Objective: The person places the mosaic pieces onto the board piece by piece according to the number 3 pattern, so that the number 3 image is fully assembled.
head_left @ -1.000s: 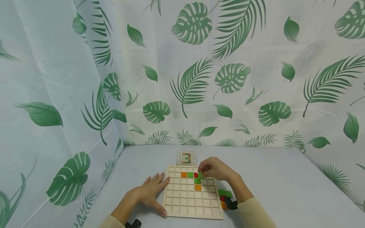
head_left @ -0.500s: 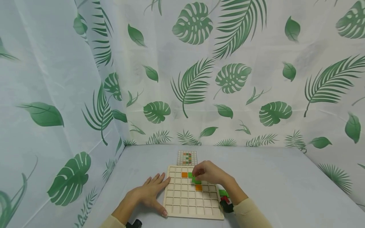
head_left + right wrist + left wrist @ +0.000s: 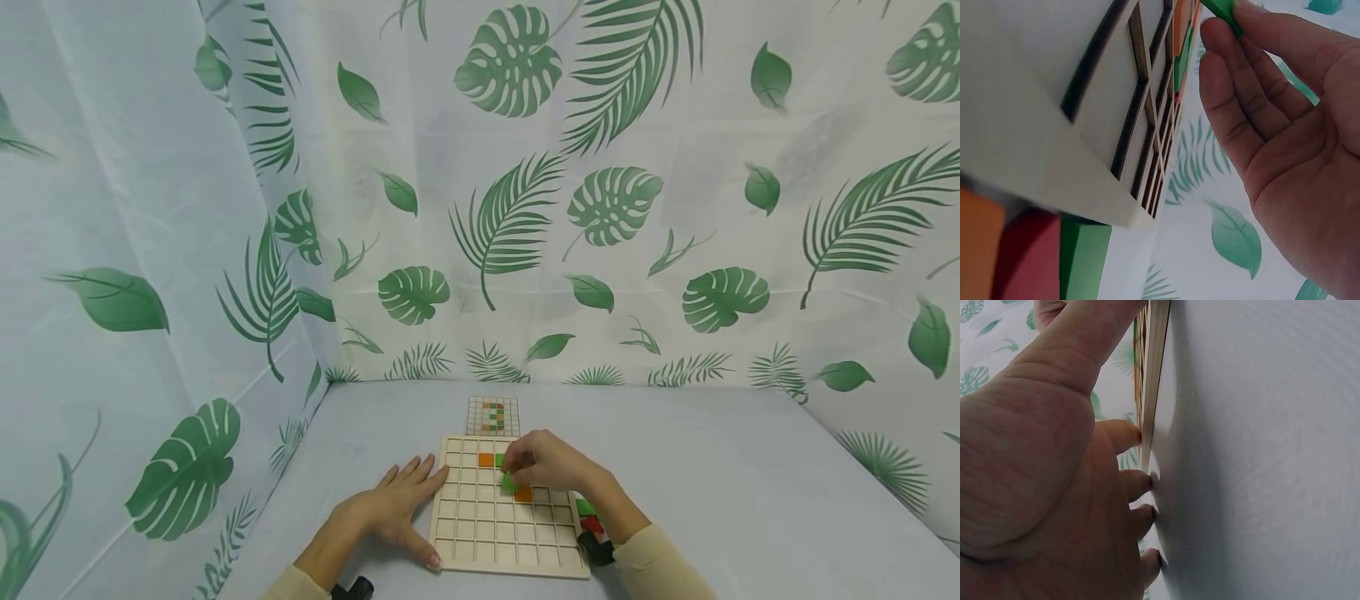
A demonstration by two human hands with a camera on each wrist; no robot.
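A wooden grid board [image 3: 487, 533] lies on the table with square tiles in some of its cells. My right hand [image 3: 551, 461] pinches a green tile [image 3: 509, 483] between thumb and fingertips, over the board's upper middle. An orange tile [image 3: 486, 460] and part of a green tile [image 3: 499, 459] show in an upper row, and another orange tile [image 3: 523, 494] sits just below my fingers. My right hand hides the cells behind it. With fingers spread, my left hand [image 3: 397, 504] rests at the board's left edge, thumb near its lower left corner.
A small pattern card [image 3: 492, 416] printed with a coloured grid lies beyond the board's far edge. Loose green tiles [image 3: 585, 507] and red pieces [image 3: 592, 524] lie at the board's right, partly under my right wrist. Leaf-patterned cloth [image 3: 555, 250] hangs behind the table.
My right hand has shifted left and slightly toward me over the board, carrying the green tile to beside the lower orange tile. My left hand has stayed put.
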